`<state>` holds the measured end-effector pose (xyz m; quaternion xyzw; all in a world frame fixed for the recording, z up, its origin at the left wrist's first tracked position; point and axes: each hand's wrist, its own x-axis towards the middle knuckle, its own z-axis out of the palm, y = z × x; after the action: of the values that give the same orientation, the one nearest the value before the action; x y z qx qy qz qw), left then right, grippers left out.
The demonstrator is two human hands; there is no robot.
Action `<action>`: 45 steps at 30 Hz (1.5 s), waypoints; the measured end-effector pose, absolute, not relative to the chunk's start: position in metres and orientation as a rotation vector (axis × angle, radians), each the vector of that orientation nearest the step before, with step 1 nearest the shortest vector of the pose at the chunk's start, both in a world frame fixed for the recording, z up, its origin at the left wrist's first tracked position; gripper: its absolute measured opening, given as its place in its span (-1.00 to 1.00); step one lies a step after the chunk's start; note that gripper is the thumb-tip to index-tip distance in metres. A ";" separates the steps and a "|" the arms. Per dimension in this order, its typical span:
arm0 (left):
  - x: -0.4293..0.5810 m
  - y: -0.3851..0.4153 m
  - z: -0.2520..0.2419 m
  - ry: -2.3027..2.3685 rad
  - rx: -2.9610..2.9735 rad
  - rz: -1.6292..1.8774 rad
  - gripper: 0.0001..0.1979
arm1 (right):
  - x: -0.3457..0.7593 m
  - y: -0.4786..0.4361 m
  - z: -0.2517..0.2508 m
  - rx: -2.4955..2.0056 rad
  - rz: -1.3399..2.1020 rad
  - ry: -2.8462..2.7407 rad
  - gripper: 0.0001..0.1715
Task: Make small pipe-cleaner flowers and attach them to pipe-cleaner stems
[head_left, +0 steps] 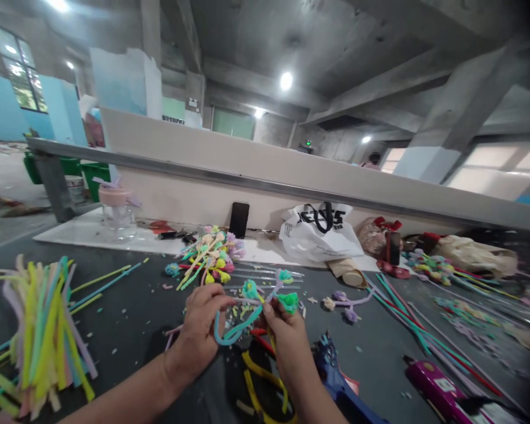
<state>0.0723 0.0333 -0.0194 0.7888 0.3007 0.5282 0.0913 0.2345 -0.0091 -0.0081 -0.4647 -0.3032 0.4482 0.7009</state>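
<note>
Both hands meet over the middle of the dark table around a pipe-cleaner flower sprig (287, 302) with green and teal blossoms. My right hand (287, 333) pinches its stems between thumb and fingers, just below the blossoms. My left hand (205, 318) has its thumb and fingers closed on a pale pinkish stem of the sprig. From the join, a blue pipe cleaner (223, 340) bends down in a loop beside the left hand. Beneath the hands lie yellow-handled pliers (265, 386), partly hidden. A blue glue gun (340, 380) rests beside my right forearm.
On the left is a heap of pipe cleaners (44, 330). Finished flowers (214, 253) lie ahead, near an upright phone (239, 219) and a white bag (322, 232). A purple sprig (347, 303), loose stems (424, 330) and a magenta glue gun (437, 386) are on the right.
</note>
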 end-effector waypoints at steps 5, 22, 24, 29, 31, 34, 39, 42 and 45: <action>0.076 0.027 -0.012 0.700 2.317 1.367 -0.83 | 0.224 -0.011 -0.005 -0.929 1.113 -0.730 -0.72; 0.091 0.031 -0.007 0.568 1.173 1.045 -0.73 | 0.203 -0.021 0.000 -0.972 1.328 -0.652 -0.60; 0.089 0.030 -0.005 0.568 1.149 1.033 -0.74 | 0.201 -0.023 0.000 -0.967 1.333 -0.632 -0.60; 0.083 0.029 -0.001 0.541 1.431 1.080 -0.75 | 0.203 -0.025 -0.002 -0.959 1.254 -0.724 -0.68; 0.080 0.027 0.002 0.519 1.569 1.070 -0.76 | 0.203 -0.026 -0.003 -0.956 1.225 -0.766 -0.73; 0.077 0.023 0.006 0.535 1.748 1.120 -0.78 | 0.204 -0.026 -0.004 -0.932 1.234 -0.787 -0.79; 0.075 0.022 0.007 0.547 1.935 1.211 -0.83 | 0.202 -0.028 -0.002 -0.863 1.246 -0.832 -0.80; 0.075 0.022 0.006 0.532 1.949 1.248 -0.84 | 0.201 -0.028 0.001 -0.843 1.263 -0.814 -0.78; 0.078 0.022 0.005 0.565 1.775 1.214 -0.85 | 0.200 -0.028 0.002 -0.852 1.276 -0.772 -0.82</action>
<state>0.0778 0.0224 0.0052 0.7156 0.2280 0.4895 0.4431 0.2004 -0.0285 0.0025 -0.3756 -0.3403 0.5625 0.6532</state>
